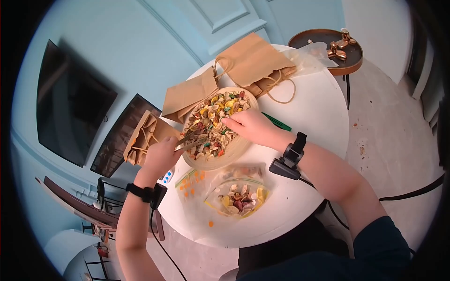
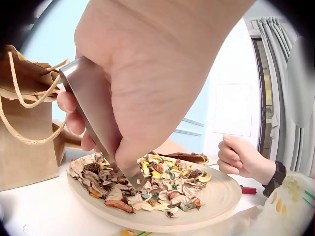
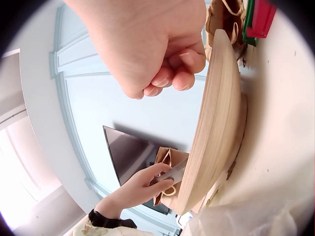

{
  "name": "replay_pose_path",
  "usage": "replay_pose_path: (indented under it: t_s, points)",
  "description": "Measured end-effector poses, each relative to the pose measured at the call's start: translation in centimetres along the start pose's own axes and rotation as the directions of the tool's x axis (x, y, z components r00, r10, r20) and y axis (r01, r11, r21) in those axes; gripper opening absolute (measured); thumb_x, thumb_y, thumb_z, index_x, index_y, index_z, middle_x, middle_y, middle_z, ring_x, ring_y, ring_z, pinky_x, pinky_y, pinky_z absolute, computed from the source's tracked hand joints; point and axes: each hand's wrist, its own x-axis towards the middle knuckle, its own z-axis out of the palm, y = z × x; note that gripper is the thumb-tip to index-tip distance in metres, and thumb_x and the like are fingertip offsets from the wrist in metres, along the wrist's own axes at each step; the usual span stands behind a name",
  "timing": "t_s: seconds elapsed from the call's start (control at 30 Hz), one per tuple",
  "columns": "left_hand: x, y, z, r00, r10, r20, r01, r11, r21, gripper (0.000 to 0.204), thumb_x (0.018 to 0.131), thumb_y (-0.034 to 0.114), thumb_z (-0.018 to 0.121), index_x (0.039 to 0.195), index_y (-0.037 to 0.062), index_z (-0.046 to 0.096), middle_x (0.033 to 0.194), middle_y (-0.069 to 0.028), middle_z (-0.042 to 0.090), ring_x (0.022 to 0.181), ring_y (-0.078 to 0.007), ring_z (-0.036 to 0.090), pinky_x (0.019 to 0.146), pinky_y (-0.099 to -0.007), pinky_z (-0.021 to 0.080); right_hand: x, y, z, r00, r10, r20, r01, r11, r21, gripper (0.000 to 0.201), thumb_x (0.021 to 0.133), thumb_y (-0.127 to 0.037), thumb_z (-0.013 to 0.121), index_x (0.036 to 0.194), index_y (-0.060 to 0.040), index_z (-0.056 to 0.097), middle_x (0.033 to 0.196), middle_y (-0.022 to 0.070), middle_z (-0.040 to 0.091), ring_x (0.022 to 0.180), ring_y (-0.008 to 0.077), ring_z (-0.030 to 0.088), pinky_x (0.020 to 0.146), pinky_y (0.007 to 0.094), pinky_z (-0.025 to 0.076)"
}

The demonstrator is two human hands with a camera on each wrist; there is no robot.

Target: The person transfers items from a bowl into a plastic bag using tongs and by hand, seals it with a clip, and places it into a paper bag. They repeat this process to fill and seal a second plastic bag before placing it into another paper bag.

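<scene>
My left hand (image 1: 161, 156) grips metal tongs (image 2: 93, 105), thumb on one arm and fingers round the other. The tongs' tips are down among dried petals (image 2: 172, 184) on a round wooden plate (image 1: 211, 163). Over the far right part of that plate is my right hand (image 1: 255, 126), its fingers curled in. The right wrist view shows the right hand (image 3: 152, 49) above the plate's side (image 3: 216, 123), with nothing visible in its fingers. The petals are mixed beige, yellow, green and red.
Brown paper bags (image 1: 255, 61) stand behind and left of the plate. Nearer the body lie a zip bag of petals (image 1: 241, 199) and a clear bag with orange pieces (image 1: 190, 182). A green object (image 1: 276, 122) lies right of the plate. A small side table (image 1: 358, 54) stands at the back right.
</scene>
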Motion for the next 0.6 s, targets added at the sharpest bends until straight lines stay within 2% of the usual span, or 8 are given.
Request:
replay_pose_path:
  t_s: [0.17, 0.37, 0.43, 0.47, 0.53, 0.6]
  points:
    - [0.4, -0.2, 0.6, 0.999, 0.034, 0.037, -0.033, 0.999, -0.005, 0.024, 0.087, 0.028, 0.057, 0.089, 0.0042, 0.051, 0.081, -0.0145, 0.06, 0.077, -0.0362, 0.06, 0.066, -0.045, 0.047, 0.0, 0.0, 0.0, 1.0, -0.002, -0.001, 0.002, 1.0, 0.004, 0.047, 0.094, -0.036, 0.049, 0.066, 0.0011, 0.056, 0.058, 0.0198, 0.053, 0.055, 0.0359, 0.052, 0.054, 0.0436, 0.04]
    - [-1.0, 0.1, -0.3, 0.999, -0.015, 0.038, 0.014, 1.0, 0.016, 0.023, 0.087, 0.025, 0.057, 0.086, 0.0031, 0.05, 0.075, -0.0162, 0.06, 0.074, -0.037, 0.059, 0.064, -0.0458, 0.046, 0.0, 0.1, 0.1, 1.0, -0.01, -0.01, 0.01, 1.0, 0.013, 0.047, 0.094, -0.036, 0.049, 0.066, 0.0008, 0.056, 0.058, 0.0197, 0.053, 0.055, 0.0359, 0.052, 0.055, 0.0436, 0.04]
    - [-2.4, 0.1, -1.4, 0.997, -0.073, 0.019, 0.074, 0.994, -0.086, 0.021, 0.086, 0.022, 0.058, 0.088, 0.0019, 0.052, 0.073, -0.0178, 0.058, 0.07, -0.0372, 0.059, 0.061, -0.0442, 0.045, 0.0, 0.1, 0.1, 1.0, -0.018, -0.018, 0.019, 1.0, 0.014, 0.047, 0.094, -0.037, 0.049, 0.066, 0.0008, 0.056, 0.059, 0.0197, 0.053, 0.055, 0.0359, 0.052, 0.055, 0.0435, 0.04]
    - [-3.3, 0.5, -2.3, 0.997, -0.069, 0.019, 0.07, 0.994, -0.085, 0.021, 0.086, 0.022, 0.058, 0.088, 0.0019, 0.052, 0.073, -0.0178, 0.058, 0.07, -0.0372, 0.059, 0.061, -0.0442, 0.045, 0.0, -0.1, -0.1, 1.0, -0.018, -0.007, 0.018, 1.0, 0.008, 0.047, 0.094, -0.037, 0.049, 0.066, 0.0007, 0.056, 0.059, 0.0197, 0.053, 0.055, 0.0359, 0.052, 0.055, 0.0435, 0.04]
    - [-5.8, 2.2, -4.7, 0.999, -0.049, -0.023, 0.041, 0.956, -0.289, 0.019, 0.084, 0.017, 0.061, 0.093, 0.0011, 0.055, 0.072, -0.0185, 0.057, 0.065, -0.037, 0.057, 0.059, -0.0418, 0.044, -0.1, -0.1, -0.2, 1.0, -0.013, 0.002, 0.013, 1.0, 0.003, 0.048, 0.094, -0.037, 0.049, 0.066, 0.0007, 0.056, 0.059, 0.0197, 0.053, 0.055, 0.0359, 0.052, 0.055, 0.0435, 0.04]
    - [-8.4, 3.7, -6.3, 0.999, -0.028, 0.022, 0.034, 0.932, -0.362, 0.02, 0.082, 0.013, 0.063, 0.097, 0.0013, 0.057, 0.071, -0.0185, 0.056, 0.064, -0.0363, 0.055, 0.058, -0.0398, 0.044, -0.1, 0.0, -0.1, 1.0, -0.022, 0.005, 0.022, 1.0, 0.003, 0.048, 0.094, -0.037, 0.048, 0.066, 0.0006, 0.056, 0.059, 0.0196, 0.053, 0.055, 0.0359, 0.052, 0.055, 0.0436, 0.039]
